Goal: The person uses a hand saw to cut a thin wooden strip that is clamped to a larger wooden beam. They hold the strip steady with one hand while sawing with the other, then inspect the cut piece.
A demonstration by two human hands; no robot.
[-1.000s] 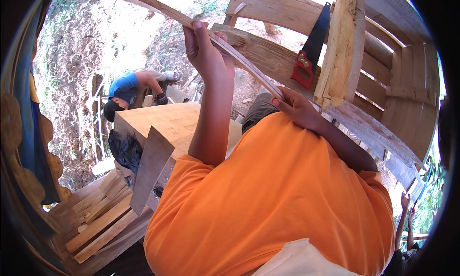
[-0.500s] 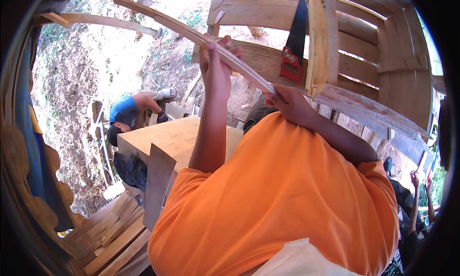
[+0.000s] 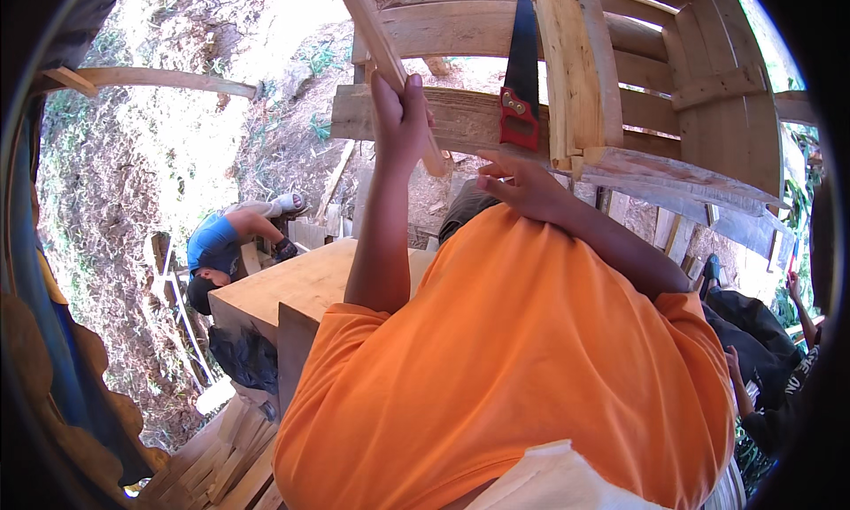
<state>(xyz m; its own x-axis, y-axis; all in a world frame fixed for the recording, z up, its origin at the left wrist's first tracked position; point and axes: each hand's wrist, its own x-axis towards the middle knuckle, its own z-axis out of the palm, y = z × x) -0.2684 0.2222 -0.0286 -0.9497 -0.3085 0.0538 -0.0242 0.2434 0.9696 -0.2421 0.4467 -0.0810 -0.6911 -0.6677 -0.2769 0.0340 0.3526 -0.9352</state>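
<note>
A long, narrow wooden strip (image 3: 366, 19) slants from the upper edge down to a near end just right of my wrist. My left hand (image 3: 400, 116) is closed round it, thumb lying along the wood. My right hand (image 3: 524, 189) is off the strip, a short way right of its near end, with thumb and forefinger stretched out and nothing seen in it. Beyond that hand, a handsaw (image 3: 521, 76) with a dark blade and red handle rests on the slatted wooden bench (image 3: 469, 32).
An upright wooden frame (image 3: 580, 67) stands on the bench beside the saw. A plywood box (image 3: 292, 284) is by my left elbow, with stacked offcuts (image 3: 235, 457) below it. A person in blue (image 3: 217, 244) bends down at the left; another person (image 3: 761, 342) is at the right edge.
My right hand has let go of the strip's near end and opened. My left hand has swung the strip to a steeper slant. The view has shifted slightly.
</note>
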